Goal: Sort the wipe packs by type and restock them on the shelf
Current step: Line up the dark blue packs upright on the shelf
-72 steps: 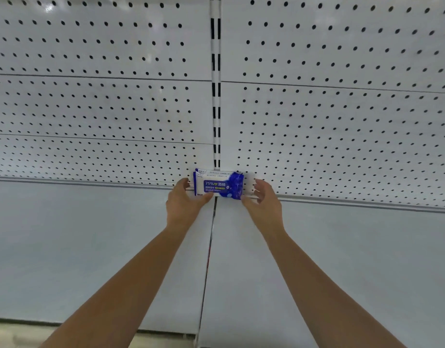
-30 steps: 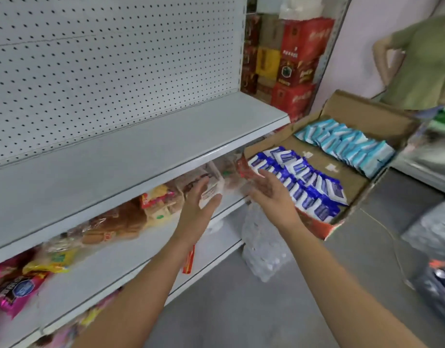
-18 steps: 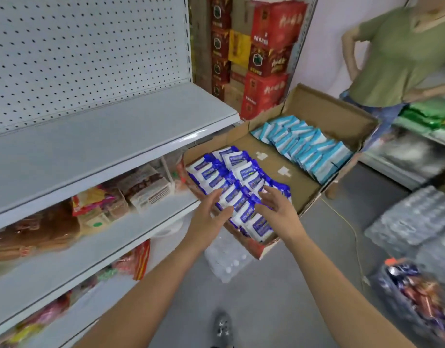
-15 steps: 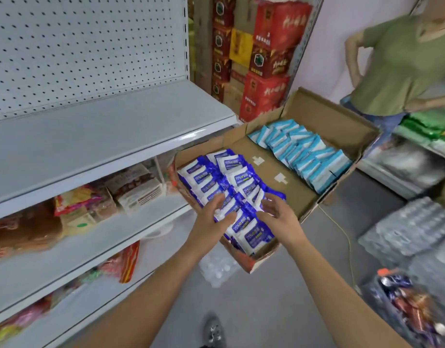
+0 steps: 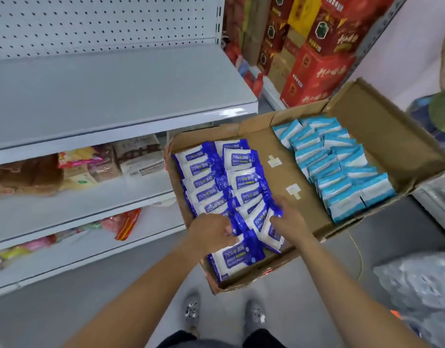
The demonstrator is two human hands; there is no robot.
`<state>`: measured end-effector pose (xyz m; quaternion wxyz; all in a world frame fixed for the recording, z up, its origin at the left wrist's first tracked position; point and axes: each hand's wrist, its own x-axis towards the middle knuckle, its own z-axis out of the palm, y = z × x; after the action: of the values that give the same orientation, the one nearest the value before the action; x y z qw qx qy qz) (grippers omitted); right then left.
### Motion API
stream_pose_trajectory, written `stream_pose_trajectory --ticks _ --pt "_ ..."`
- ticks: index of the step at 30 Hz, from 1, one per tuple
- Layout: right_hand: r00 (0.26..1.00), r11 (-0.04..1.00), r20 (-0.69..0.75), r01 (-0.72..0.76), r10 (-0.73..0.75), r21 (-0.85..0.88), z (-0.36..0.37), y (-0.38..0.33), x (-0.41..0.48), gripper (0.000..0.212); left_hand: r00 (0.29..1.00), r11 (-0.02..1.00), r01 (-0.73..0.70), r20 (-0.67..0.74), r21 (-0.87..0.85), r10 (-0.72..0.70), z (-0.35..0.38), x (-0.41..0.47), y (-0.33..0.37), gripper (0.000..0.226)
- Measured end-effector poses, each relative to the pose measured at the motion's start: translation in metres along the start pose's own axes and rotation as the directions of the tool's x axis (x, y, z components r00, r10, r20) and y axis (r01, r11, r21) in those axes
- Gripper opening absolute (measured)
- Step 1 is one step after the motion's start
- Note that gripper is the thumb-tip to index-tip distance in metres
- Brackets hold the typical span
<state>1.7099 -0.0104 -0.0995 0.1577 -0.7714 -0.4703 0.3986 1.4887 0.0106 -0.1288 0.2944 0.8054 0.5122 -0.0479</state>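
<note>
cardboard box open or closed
Open. The cardboard box has its flap folded back, with dark blue wipe packs and light blue wipe packs exposed inside.

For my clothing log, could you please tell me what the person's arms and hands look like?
The left forearm and right forearm are bare, no sleeves in view. The left hand and right hand wear no gloves; no watch, bracelet or ring shows.
</note>
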Motion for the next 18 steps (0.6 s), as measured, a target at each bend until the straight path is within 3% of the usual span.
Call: stream_pose_trajectory --ticks 3,6,10,12,14,16,18 --pt "0.990 0.968 0.128 0.083 -0.054 -0.236 -0.011 0.020 0.030 0.073 1.000 0.956 0.025 0.003 0.291 -0.027 -0.004 0.002 0.015 0.051" --pt "0.977 0.906 0.184 0.170 -0.105 -0.389 -0.019 0.026 0.047 0.080 0.983 0.886 0.145 0.038 0.440 -0.179 0.001 0.001 0.035 0.062" --pt "0.959 0.893 0.232 0.243 -0.163 -0.378 -0.037 0.029 0.058 0.070 0.931 0.789 0.315 -0.009 0.527 -0.366 0.022 -0.007 0.054 0.055" --pt "0.937 0.907 0.311 0.261 -0.156 -0.330 -0.045 0.030 0.066 0.052 0.907 0.778 0.351 0.019 0.522 -0.422 0.026 -0.012 0.056 0.055" --pt "0.903 0.949 0.402 0.249 -0.155 -0.193 -0.053 0.027 0.072 0.038 0.892 0.834 0.382 0.075 0.399 -0.445 0.021 -0.016 0.053 0.050" --pt "0.881 0.983 0.449 0.182 -0.146 -0.037 -0.061 0.023 0.078 0.035 0.897 0.901 0.422 0.097 0.096 -0.431 0.012 -0.021 0.048 0.035" --pt "0.853 0.991 0.507 0.082 -0.123 0.103 -0.069 0.016 0.081 0.032 0.908 0.893 0.417 0.028 -0.171 -0.418 -0.002 -0.030 0.043 0.028"
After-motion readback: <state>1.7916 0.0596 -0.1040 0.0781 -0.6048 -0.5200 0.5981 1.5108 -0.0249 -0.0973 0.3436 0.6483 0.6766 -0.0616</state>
